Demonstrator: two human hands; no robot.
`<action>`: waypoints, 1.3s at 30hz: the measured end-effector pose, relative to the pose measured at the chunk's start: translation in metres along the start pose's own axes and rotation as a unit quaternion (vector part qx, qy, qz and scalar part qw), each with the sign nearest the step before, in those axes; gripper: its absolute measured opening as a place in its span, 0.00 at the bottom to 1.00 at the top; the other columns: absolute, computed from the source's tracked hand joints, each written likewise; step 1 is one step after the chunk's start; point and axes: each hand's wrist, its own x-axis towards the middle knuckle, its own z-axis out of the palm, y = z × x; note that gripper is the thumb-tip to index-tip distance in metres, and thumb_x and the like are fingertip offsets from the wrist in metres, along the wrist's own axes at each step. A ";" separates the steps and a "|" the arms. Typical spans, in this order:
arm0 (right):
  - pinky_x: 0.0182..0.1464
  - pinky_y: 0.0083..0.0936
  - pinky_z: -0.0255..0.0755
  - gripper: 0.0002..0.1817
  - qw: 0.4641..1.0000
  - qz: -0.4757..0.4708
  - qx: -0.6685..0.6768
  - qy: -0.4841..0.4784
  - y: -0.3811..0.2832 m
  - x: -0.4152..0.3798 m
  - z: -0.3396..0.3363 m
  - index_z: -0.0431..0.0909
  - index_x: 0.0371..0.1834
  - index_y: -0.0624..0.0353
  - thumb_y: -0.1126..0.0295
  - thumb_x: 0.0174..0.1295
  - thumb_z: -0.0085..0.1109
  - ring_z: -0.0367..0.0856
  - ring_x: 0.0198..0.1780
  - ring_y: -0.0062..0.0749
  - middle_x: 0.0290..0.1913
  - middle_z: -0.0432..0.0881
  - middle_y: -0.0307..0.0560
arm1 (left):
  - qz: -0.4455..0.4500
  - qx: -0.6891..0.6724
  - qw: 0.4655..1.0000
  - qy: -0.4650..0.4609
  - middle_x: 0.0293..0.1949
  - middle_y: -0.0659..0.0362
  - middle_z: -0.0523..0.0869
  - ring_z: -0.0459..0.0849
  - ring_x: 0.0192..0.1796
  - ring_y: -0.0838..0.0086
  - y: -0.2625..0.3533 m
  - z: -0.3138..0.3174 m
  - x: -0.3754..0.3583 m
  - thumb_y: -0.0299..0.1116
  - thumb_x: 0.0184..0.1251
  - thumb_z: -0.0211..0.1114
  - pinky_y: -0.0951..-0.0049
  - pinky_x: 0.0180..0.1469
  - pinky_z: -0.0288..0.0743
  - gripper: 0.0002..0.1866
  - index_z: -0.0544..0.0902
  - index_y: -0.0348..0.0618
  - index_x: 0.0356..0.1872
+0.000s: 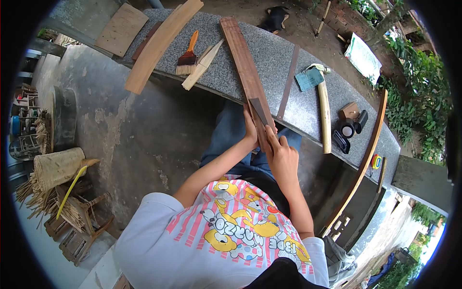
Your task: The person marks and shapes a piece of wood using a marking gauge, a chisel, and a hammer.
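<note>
A long reddish-brown wooden plank lies across the grey stone bench top, its near end jutting past the edge toward my lap. My left hand grips that near end from the left side, fingers partly hidden behind the wood. On top of the plank's near end rests a dark, flat, tapered metal tool, which looks like a file. My right hand is closed around its lower end, with the index finger stretched along it.
The bench also carries a brush, pointed wood pieces, a curved board, a metal ruler, a hammer and sandpaper. A long curved strip leans at right. A dog lies beyond.
</note>
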 end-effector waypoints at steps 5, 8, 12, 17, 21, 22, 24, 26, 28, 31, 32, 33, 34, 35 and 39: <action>0.26 0.35 0.75 0.24 1.000 0.003 -0.012 -0.016 -0.004 -0.004 -0.009 0.76 0.66 0.48 0.67 0.64 0.62 0.78 0.20 0.44 0.28 0.77 0.49 | -0.001 -0.001 1.000 0.023 0.23 0.53 0.79 0.82 0.26 0.60 0.000 0.001 0.001 0.84 0.58 0.21 0.59 0.32 0.78 0.54 0.79 0.39 0.31; 0.25 0.33 0.74 0.24 1.000 -0.001 -0.017 -0.022 -0.001 -0.010 -0.011 0.76 0.65 0.48 0.67 0.64 0.61 0.78 0.20 0.42 0.28 0.77 0.48 | -0.006 -0.006 1.000 0.018 0.24 0.53 0.79 0.82 0.26 0.60 0.000 -0.001 0.001 0.84 0.58 0.22 0.59 0.32 0.78 0.53 0.79 0.40 0.32; 0.25 0.32 0.73 0.25 0.999 -0.022 -0.032 0.007 -0.001 0.005 -0.002 0.76 0.65 0.48 0.67 0.63 0.63 0.77 0.20 0.39 0.27 0.76 0.46 | -0.006 -0.024 0.999 0.030 0.24 0.53 0.79 0.82 0.27 0.60 -0.002 0.001 0.001 0.84 0.58 0.22 0.59 0.32 0.79 0.53 0.79 0.40 0.32; 0.24 0.29 0.72 0.25 0.999 -0.010 -0.038 -0.016 -0.001 -0.014 -0.013 0.77 0.65 0.48 0.67 0.63 0.64 0.77 0.19 0.37 0.26 0.75 0.45 | 0.008 0.015 0.999 0.027 0.25 0.53 0.80 0.83 0.27 0.60 0.001 0.001 0.002 0.84 0.58 0.22 0.58 0.33 0.79 0.53 0.78 0.40 0.32; 0.24 0.31 0.72 0.24 1.000 -0.010 -0.016 0.002 -0.003 0.001 -0.010 0.78 0.64 0.48 0.66 0.63 0.64 0.77 0.19 0.39 0.26 0.76 0.45 | -0.011 -0.020 1.000 0.021 0.25 0.53 0.80 0.83 0.27 0.60 -0.001 -0.001 0.003 0.84 0.58 0.21 0.58 0.33 0.79 0.53 0.78 0.40 0.33; 0.24 0.31 0.72 0.24 1.000 -0.007 -0.015 0.003 -0.004 0.003 -0.007 0.78 0.64 0.48 0.66 0.63 0.64 0.77 0.19 0.39 0.26 0.76 0.45 | -0.015 -0.024 0.999 0.033 0.24 0.53 0.80 0.83 0.27 0.60 -0.001 -0.001 0.002 0.84 0.58 0.21 0.58 0.33 0.79 0.53 0.78 0.39 0.32; 0.24 0.33 0.73 0.24 0.999 -0.020 -0.032 0.017 -0.005 0.008 -0.003 0.78 0.63 0.49 0.67 0.62 0.64 0.79 0.20 0.41 0.27 0.77 0.47 | -0.017 -0.027 0.999 0.045 0.24 0.53 0.79 0.83 0.27 0.60 -0.001 0.000 0.002 0.84 0.57 0.21 0.58 0.33 0.79 0.54 0.78 0.39 0.32; 0.24 0.33 0.74 0.23 1.000 -0.005 -0.027 0.005 -0.006 -0.009 -0.009 0.78 0.63 0.49 0.67 0.63 0.64 0.79 0.20 0.41 0.27 0.77 0.47 | -0.012 -0.006 0.999 0.036 0.24 0.53 0.79 0.83 0.27 0.60 0.001 0.002 0.003 0.84 0.57 0.21 0.59 0.34 0.79 0.54 0.78 0.40 0.31; 0.25 0.34 0.74 0.23 1.000 0.002 -0.027 -0.010 -0.004 -0.010 -0.014 0.78 0.63 0.49 0.66 0.63 0.63 0.79 0.20 0.42 0.27 0.77 0.48 | -0.007 0.000 1.000 0.027 0.25 0.53 0.80 0.83 0.28 0.60 0.003 0.002 0.007 0.84 0.57 0.20 0.59 0.34 0.79 0.54 0.78 0.40 0.31; 0.24 0.33 0.74 0.23 0.999 0.006 -0.045 -0.020 -0.007 -0.011 -0.018 0.78 0.63 0.48 0.66 0.64 0.63 0.79 0.20 0.42 0.26 0.76 0.47 | -0.012 0.002 1.000 0.027 0.26 0.53 0.80 0.83 0.28 0.61 0.000 -0.003 0.007 0.83 0.57 0.19 0.60 0.35 0.79 0.54 0.78 0.40 0.31; 0.24 0.33 0.74 0.23 0.999 0.008 -0.046 -0.018 -0.007 -0.009 -0.018 0.78 0.63 0.48 0.65 0.64 0.63 0.79 0.20 0.41 0.25 0.76 0.47 | -0.014 -0.003 0.999 0.032 0.26 0.54 0.80 0.83 0.29 0.61 0.000 -0.004 0.008 0.82 0.58 0.18 0.60 0.36 0.79 0.54 0.78 0.40 0.31; 0.24 0.32 0.74 0.23 0.999 0.010 -0.047 -0.015 -0.007 -0.006 -0.018 0.78 0.63 0.47 0.65 0.64 0.63 0.78 0.19 0.40 0.25 0.76 0.46 | -0.017 -0.001 0.999 0.032 0.26 0.54 0.80 0.83 0.29 0.61 0.001 -0.005 0.009 0.82 0.58 0.18 0.60 0.36 0.79 0.54 0.78 0.40 0.31; 0.24 0.32 0.74 0.23 0.999 0.013 -0.047 -0.014 -0.008 -0.005 -0.016 0.78 0.63 0.47 0.65 0.64 0.63 0.78 0.19 0.40 0.25 0.76 0.46 | -0.017 0.002 0.999 0.035 0.26 0.54 0.80 0.83 0.29 0.61 0.002 -0.006 0.010 0.82 0.57 0.17 0.61 0.36 0.79 0.54 0.78 0.39 0.31; 0.24 0.32 0.74 0.23 0.999 0.011 -0.044 -0.009 -0.009 -0.005 -0.015 0.78 0.64 0.47 0.65 0.64 0.63 0.78 0.19 0.40 0.25 0.76 0.46 | -0.017 0.004 0.999 0.036 0.26 0.54 0.80 0.83 0.30 0.61 0.002 -0.007 0.011 0.82 0.57 0.16 0.61 0.37 0.80 0.54 0.79 0.39 0.32; 0.22 0.28 0.70 0.25 0.998 -0.016 -0.062 0.004 -0.008 -0.010 -0.010 0.75 0.67 0.46 0.63 0.65 0.62 0.75 0.17 0.32 0.24 0.76 0.43 | -0.015 0.016 0.999 0.044 0.26 0.54 0.80 0.83 0.31 0.62 0.000 -0.008 0.013 0.82 0.57 0.15 0.61 0.38 0.80 0.55 0.78 0.39 0.32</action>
